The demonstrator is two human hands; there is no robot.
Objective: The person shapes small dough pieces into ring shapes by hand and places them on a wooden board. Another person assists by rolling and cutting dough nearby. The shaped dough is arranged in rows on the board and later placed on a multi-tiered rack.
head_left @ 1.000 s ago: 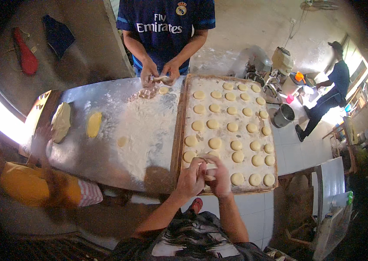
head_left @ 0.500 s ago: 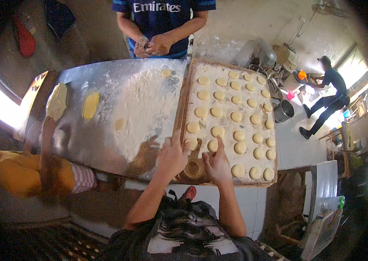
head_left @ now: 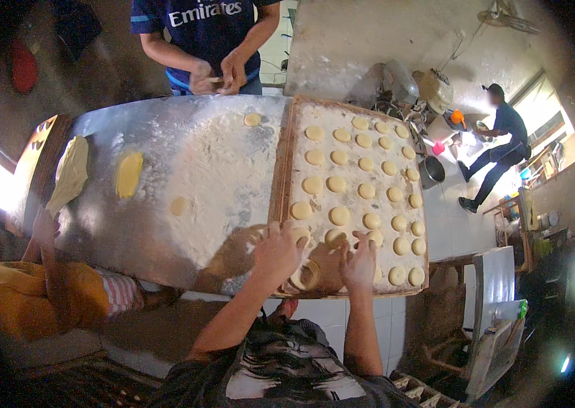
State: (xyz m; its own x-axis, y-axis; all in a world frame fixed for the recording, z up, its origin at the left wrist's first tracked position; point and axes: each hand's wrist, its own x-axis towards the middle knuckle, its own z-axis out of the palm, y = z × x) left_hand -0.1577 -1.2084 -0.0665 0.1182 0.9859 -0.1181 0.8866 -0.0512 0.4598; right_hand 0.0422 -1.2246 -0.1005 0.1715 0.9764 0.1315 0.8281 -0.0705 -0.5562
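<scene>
Pale, flattened dough rounds (head_left: 339, 216) lie in rows on a floured wooden board (head_left: 315, 251). Over the board's near left corner my left hand (head_left: 277, 251) has its fingers spread, the thumb side against a dough round (head_left: 300, 234). My right hand (head_left: 358, 266) is at the near rows, fingers apart and bent, close to another round (head_left: 374, 239). One more dough round (head_left: 335, 238) lies between my hands. Just below my left fingers sits a round, rimmed tan piece (head_left: 305, 275) whose kind I cannot make out.
A floured metal table (head_left: 145, 238) adjoins the board on the left, bearing yellow fat-like spread (head_left: 129, 174) and a dough sheet (head_left: 70, 173). Opposite, a co-worker's hands (head_left: 223, 76) hold a small pale piece. An orange-clothed person (head_left: 43, 292) is at left; another (head_left: 505, 129) works at far right.
My view has shifted slightly. My right hand has drawn back from a middle dough round and its fingers have bent. The co-worker at left has pulled the dough sheet's near end towards the table edge.
</scene>
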